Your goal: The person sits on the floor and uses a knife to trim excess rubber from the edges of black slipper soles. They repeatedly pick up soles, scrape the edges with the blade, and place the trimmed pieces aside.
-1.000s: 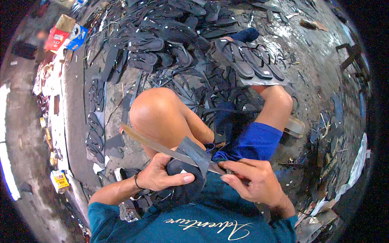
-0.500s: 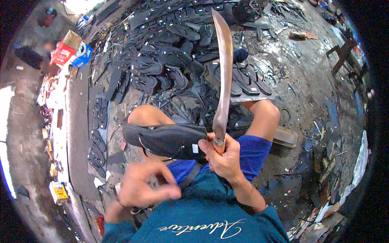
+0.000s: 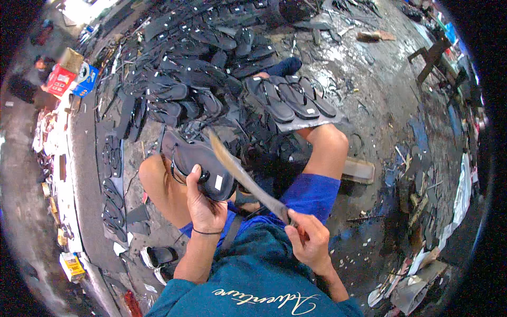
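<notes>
My left hand (image 3: pixel 206 210) is closed around the near end of a dark flip-flop (image 3: pixel 198 153). My thumb lies against its strap, and a small white label sticks to the sole. In my right hand (image 3: pixel 310 239) is a long curved knife (image 3: pixel 252 186), gripped at its handle, which the fingers mostly hide. Its blade slants up and left, its tip beside the flip-flop's right edge; I cannot tell whether they touch. Several finished-looking flip-flops (image 3: pixel 306 108) lie side by side on a grey sheet just beyond my right knee.
A large heap of black flip-flops (image 3: pixel 195 68) spreads ahead. More lie in a row (image 3: pixel 113 203) at the left. A wooden block (image 3: pixel 359 171) rests by my right leg, a brush (image 3: pixel 375 36) farther off. Red and blue boxes (image 3: pixel 84 80) stand far left; scraps litter the floor.
The flip-flop has passed from my right hand to my left, which was free and blurred. The knife has swung from upright to slanting left. My right hand has moved lower and to the right.
</notes>
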Available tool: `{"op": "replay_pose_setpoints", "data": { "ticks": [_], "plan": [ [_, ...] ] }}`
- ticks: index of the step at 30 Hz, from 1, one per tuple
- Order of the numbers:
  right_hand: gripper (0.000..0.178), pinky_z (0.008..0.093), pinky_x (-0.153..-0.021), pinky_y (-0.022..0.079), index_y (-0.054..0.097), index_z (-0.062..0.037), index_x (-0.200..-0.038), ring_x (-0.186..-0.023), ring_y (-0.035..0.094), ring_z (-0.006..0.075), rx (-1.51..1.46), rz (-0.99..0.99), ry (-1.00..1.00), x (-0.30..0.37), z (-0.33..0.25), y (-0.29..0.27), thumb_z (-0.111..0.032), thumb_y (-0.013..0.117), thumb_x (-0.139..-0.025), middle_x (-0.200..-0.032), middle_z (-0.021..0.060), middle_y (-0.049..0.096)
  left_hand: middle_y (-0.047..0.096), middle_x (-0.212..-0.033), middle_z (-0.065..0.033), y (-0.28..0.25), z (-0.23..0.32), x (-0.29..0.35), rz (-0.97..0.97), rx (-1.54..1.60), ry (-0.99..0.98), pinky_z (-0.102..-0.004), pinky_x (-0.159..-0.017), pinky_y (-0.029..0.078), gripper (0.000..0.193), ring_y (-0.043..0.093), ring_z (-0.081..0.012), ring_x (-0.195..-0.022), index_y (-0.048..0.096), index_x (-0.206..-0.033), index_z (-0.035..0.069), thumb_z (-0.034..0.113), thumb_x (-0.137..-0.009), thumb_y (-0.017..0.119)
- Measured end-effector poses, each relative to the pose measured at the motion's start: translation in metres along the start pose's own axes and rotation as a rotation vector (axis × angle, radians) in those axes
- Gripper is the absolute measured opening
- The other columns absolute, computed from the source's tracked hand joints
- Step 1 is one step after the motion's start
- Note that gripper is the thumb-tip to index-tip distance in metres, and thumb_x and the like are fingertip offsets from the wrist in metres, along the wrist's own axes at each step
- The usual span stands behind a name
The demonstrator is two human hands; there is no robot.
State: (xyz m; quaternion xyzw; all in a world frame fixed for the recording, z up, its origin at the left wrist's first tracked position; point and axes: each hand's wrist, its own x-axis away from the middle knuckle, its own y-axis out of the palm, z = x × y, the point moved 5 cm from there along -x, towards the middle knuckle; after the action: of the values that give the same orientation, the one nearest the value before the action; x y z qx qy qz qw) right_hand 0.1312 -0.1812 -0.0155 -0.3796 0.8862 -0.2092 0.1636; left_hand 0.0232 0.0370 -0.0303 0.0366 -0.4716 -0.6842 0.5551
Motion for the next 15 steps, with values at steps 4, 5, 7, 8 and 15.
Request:
{"op": "replay_pose_setpoints", "data": {
  "ticks": [4,5,7,8,15],
  "plan": [
    [0.029,0.0325,-0.065,0.054,0.068,-0.0026,-0.107,-0.071,0.066,0.0249,-0.033,-0.138,0.121,0.037,0.014,-0.003,-0.013,0.073,-0.08,-0.09,0.0139,0.07,0.069,-0.097,-0.0026,-0.005,-0.004,0.011,0.082,-0.11,-0.012,-0.0315,-0.078,0.057,0.022,0.068,-0.016,-0.085,0.063,-0.102,0.01,0.026,-0.087,0.067],
    [0.029,0.0322,-0.065,0.054,0.069,-0.0035,-0.106,-0.071,0.067,0.0244,-0.03,-0.137,0.151,0.04,0.015,-0.004,-0.015,0.075,-0.079,-0.091,0.0132,0.071,0.069,-0.097,-0.0039,-0.007,-0.005,0.016,0.104,-0.146,0.007,-0.0321,-0.078,0.057,0.025,0.068,-0.0167,-0.085,0.063,-0.104,0.009,0.029,-0.089,0.064],
    [0.03,0.0323,-0.064,0.054,0.069,-0.0039,-0.106,-0.071,0.067,0.0242,0.015,-0.122,0.135,0.039,0.008,-0.005,-0.016,0.075,-0.079,-0.092,0.013,0.071,0.069,-0.097,-0.0051,-0.029,-0.007,0.018,0.094,-0.237,-0.041,-0.0333,-0.078,0.057,0.028,0.068,-0.0179,-0.085,0.062,-0.106,0.008,0.031,-0.09,0.061],
    [0.031,0.0324,-0.064,0.054,0.069,-0.0041,-0.106,-0.071,0.068,0.0242,0.04,-0.113,0.128,0.037,0.004,-0.004,-0.016,0.076,-0.079,-0.093,0.0128,0.071,0.069,-0.097,-0.0057,-0.043,-0.009,0.02,0.086,-0.281,-0.068,-0.0339,-0.078,0.057,0.03,0.068,-0.0184,-0.085,0.062,-0.107,0.007,0.033,-0.091,0.06],
    [0.026,0.032,-0.057,0.053,0.068,-0.0047,-0.106,-0.061,0.066,0.0215,-0.083,-0.224,0.175,0.004,-0.011,0.043,-0.021,0.07,-0.085,-0.081,0.0118,0.069,0.067,-0.101,-0.0109,-0.098,-0.015,0.041,0.132,-0.403,-0.114,-0.0377,-0.082,0.056,0.038,0.067,-0.0247,-0.088,0.056,-0.115,0.002,0.032,-0.092,0.053]
  ]
}}
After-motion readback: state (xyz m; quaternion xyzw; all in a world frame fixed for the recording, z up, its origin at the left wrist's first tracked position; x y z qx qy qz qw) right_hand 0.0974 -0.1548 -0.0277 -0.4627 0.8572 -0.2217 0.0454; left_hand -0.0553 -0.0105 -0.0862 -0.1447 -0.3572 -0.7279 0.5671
